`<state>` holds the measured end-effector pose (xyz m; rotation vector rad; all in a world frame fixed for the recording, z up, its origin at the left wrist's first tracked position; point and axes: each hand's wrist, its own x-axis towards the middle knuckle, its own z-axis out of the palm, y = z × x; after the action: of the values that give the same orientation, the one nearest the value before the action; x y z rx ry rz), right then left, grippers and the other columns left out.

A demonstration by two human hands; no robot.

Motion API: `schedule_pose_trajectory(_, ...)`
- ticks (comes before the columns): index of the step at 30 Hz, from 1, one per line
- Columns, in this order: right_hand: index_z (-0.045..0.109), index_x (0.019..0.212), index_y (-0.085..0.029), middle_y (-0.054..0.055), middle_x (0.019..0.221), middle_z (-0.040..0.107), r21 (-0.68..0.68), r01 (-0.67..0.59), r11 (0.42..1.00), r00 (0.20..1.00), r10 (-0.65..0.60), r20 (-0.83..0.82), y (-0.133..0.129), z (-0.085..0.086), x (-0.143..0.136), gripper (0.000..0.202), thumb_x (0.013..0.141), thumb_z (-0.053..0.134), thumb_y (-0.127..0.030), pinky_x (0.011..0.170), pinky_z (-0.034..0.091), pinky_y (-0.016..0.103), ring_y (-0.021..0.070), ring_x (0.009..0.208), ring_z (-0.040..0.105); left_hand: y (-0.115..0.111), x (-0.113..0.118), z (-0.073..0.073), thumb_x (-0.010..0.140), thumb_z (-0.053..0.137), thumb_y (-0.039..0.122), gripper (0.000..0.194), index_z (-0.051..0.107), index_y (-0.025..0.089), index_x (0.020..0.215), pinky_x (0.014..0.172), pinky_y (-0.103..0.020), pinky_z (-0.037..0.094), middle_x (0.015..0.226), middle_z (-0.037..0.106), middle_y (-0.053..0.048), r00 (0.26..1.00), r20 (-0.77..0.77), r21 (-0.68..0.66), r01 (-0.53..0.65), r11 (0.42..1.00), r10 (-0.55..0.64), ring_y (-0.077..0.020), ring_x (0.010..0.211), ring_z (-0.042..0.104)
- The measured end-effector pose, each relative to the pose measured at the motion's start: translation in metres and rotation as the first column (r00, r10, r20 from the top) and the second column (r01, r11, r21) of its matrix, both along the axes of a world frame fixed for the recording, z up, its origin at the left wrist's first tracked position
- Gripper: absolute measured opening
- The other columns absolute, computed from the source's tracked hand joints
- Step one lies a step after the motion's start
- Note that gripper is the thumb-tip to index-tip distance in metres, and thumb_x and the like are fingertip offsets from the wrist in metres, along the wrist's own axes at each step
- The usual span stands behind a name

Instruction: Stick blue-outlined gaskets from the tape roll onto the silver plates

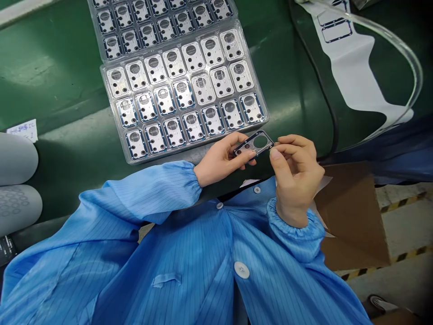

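My left hand [223, 158] is closed around one end of a small metal plate [244, 150]. This plate has a large round hole, small dark holes and a dark blue border; it is tilted above the table's front edge. At its right corner, the thumb and fingertips of my right hand [297, 169] are pinched together. Whether they also grip a thin layer there, I cannot tell. Just beyond my left hand lies a clear plastic tray [154, 158] with rows of similar plates. Some of those have blue borders, while others look plain silver.
A second filled tray [98, 34] adjoins the first at the back. On the right are a white backing strip [352, 67] with blue outlines, a black cable [314, 67] and a clear tube [414, 67]. White rolls [16, 158] stand left. A cardboard box [355, 216] sits below right.
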<state>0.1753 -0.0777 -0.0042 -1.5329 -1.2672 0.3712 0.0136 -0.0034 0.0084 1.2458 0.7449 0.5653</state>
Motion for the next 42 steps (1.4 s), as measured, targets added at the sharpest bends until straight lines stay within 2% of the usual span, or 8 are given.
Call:
schedule_pose_trajectory(6,0.069,0.086,-0.02,0.006,0.104,0.064,0.014,-0.04,0.999,0.989,0.041,-0.145,0.003,-0.004,0.0,0.013,0.087,0.072,-0.033,0.083,0.055,0.036,0.0195,0.098,0.065,0.0,0.001,-0.003,0.089,0.07,0.04,0.033,0.049,0.017,0.1,0.065,-0.02,0.054,0.081,0.069,-0.001,0.999,0.045,0.003,-0.004,1.0,0.004,-0.0124,0.079,0.071)
schedule_pose_trajectory(11,0.068,0.088,-0.021,0.006,0.102,0.065,0.048,-0.008,0.999,0.982,0.017,-0.19,0.006,-0.007,0.001,0.014,0.087,0.072,-0.034,0.088,0.055,0.038,0.02,0.098,0.066,0.0,0.001,-0.003,0.09,0.069,0.037,0.03,0.049,0.017,0.099,0.065,-0.021,0.054,0.081,0.068,-0.001,0.999,0.05,-0.001,-0.015,1.0,0.015,-0.012,0.079,0.07)
schedule_pose_trajectory(18,0.069,0.089,-0.022,0.005,0.103,0.065,0.045,-0.04,0.998,0.986,0.047,-0.161,0.006,-0.007,0.001,0.013,0.087,0.072,-0.034,0.087,0.055,0.039,0.0204,0.098,0.065,0.0,0.001,-0.007,0.088,0.07,0.043,0.034,0.049,0.019,0.099,0.065,-0.021,0.054,0.079,0.067,0.0,0.999,0.042,0.014,-0.01,1.0,0.009,-0.0115,0.076,0.07)
schedule_pose_trajectory(30,0.064,0.083,-0.02,0.006,0.094,0.067,0.072,0.078,0.994,0.996,-0.081,0.035,0.008,0.003,-0.008,0.012,0.09,0.067,-0.029,0.076,0.055,0.034,0.0189,0.091,0.066,-0.002,0.001,-0.001,0.092,0.066,0.043,0.031,0.051,0.018,0.102,0.068,-0.024,0.056,0.083,0.069,-0.002,0.999,0.035,0.03,-0.017,0.999,0.016,-0.0144,0.082,0.07)
schedule_pose_trajectory(35,0.064,0.082,-0.02,0.003,0.084,0.069,0.083,0.085,0.993,0.995,-0.089,0.05,0.007,0.002,-0.008,0.01,0.09,0.067,-0.025,0.075,0.056,0.036,0.0187,0.082,0.067,-0.001,0.001,0.001,0.09,0.068,0.045,0.033,0.05,0.018,0.099,0.07,-0.024,0.056,0.085,0.068,-0.002,1.0,0.022,0.02,-0.005,1.0,0.005,-0.0148,0.084,0.071)
schedule_pose_trajectory(42,0.066,0.083,-0.019,0.002,0.082,0.07,0.102,0.094,0.99,0.992,-0.102,0.073,0.007,0.0,-0.008,0.006,0.089,0.068,-0.022,0.076,0.057,0.035,0.0176,0.079,0.068,-0.001,0.001,-0.001,0.091,0.066,0.043,0.031,0.05,0.018,0.098,0.068,-0.022,0.055,0.083,0.067,-0.001,0.999,0.038,0.039,-0.007,0.999,0.006,-0.0133,0.081,0.069)
